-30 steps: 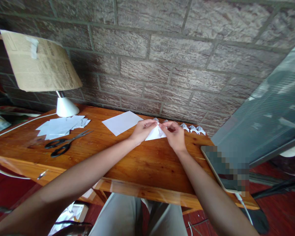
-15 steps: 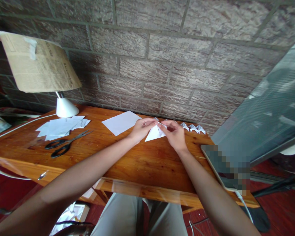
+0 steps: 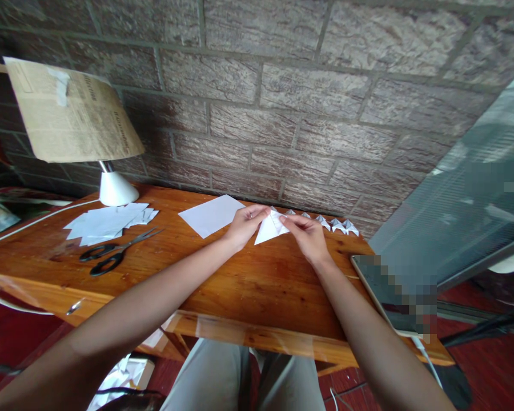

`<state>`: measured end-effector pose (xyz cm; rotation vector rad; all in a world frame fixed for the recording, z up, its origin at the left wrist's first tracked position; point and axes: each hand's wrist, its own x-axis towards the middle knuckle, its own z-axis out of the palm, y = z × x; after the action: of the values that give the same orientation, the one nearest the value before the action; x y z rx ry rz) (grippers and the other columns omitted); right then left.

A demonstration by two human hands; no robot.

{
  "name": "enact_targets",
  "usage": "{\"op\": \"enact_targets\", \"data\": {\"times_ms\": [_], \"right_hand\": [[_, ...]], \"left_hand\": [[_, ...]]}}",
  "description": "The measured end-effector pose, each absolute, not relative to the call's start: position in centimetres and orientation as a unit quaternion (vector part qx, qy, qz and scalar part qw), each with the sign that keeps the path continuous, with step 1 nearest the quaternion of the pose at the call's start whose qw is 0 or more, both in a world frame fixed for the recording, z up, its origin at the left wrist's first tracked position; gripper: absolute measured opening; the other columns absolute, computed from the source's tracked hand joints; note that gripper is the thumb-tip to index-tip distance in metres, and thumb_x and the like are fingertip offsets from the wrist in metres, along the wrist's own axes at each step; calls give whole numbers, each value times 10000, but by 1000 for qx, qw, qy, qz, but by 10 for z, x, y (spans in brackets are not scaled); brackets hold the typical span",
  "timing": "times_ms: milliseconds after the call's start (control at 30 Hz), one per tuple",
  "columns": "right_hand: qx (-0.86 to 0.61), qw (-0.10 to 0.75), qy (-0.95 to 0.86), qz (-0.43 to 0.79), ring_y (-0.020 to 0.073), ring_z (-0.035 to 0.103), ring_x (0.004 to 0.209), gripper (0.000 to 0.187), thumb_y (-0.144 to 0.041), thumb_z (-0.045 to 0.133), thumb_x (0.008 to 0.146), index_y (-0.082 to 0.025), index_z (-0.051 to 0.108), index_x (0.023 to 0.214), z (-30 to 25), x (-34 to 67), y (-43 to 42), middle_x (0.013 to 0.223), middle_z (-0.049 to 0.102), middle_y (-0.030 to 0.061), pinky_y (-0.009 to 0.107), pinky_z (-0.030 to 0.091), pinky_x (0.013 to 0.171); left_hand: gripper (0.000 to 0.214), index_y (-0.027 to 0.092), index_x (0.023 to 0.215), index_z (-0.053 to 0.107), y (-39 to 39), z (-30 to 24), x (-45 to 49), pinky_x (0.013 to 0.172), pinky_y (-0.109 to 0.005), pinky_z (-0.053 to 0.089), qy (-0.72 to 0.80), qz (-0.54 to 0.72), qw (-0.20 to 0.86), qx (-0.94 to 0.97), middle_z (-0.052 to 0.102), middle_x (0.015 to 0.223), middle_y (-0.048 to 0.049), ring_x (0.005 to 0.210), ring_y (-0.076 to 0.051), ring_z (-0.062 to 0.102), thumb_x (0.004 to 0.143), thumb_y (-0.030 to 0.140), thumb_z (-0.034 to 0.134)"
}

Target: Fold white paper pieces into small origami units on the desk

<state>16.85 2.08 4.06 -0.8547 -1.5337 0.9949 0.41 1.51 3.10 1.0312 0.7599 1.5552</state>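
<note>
Between my hands is a folded piece of white paper (image 3: 266,230), pointed at its lower left corner and held just above the wooden desk. My left hand (image 3: 245,227) pinches its upper left edge, thumb and fingers together. On the other side, my right hand (image 3: 307,233) grips the right edge, with the thumb on the near face. A flat white sheet (image 3: 211,215) lies to the left of my left hand. Behind my right hand runs a row of small folded paper stars (image 3: 336,225) along the wall; some are partly covered by the fingers.
Black-handled scissors (image 3: 111,254) and a pile of paper pieces (image 3: 107,221) lie on the left of the desk (image 3: 248,291). A lamp (image 3: 117,188) stands behind them. A tablet (image 3: 381,291) with a cable rests at the right edge. A brick wall (image 3: 257,142) borders the back.
My right hand has shifted slightly right, its fingers lower on the folded paper, uncovering more paper stars behind. The left hand keeps its pinch.
</note>
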Motion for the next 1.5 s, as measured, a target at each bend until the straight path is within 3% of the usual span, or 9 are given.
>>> {"op": "enact_targets", "data": {"times_ms": [633,933,1267,1500], "right_hand": [[-355,532,-652,407,180,653,694,247,-456,782,654,-231,773,755,37,170,24,765,748,13,331,526,714],[-354,548,-613,446,185,660,740,224,-408,815,612,-241,761,752,44,167,20,785,749,3,364,515,806],[-336,542,-626,449,140,585,627,226,-438,755,692,-221,689,678,45,167,20,671,680,-26,290,481,668],[-334,547,-632,436,145,596,662,227,-436,750,706,-215,707,733,41,167,22,735,697,-7,300,484,706]], "left_hand": [[375,152,827,733,9,32,4,760,-346,482,322,625,521,484,745,812,-66,749,-203,668,565,396,847],[377,144,843,737,10,31,6,811,-348,470,307,629,537,471,748,839,-70,779,-193,668,566,372,853],[362,144,851,741,12,28,6,864,-368,468,297,619,562,461,743,875,-71,827,-191,666,574,347,857],[368,143,861,741,13,27,5,850,-372,489,299,612,580,448,736,866,-67,809,-180,667,560,314,867]]}}
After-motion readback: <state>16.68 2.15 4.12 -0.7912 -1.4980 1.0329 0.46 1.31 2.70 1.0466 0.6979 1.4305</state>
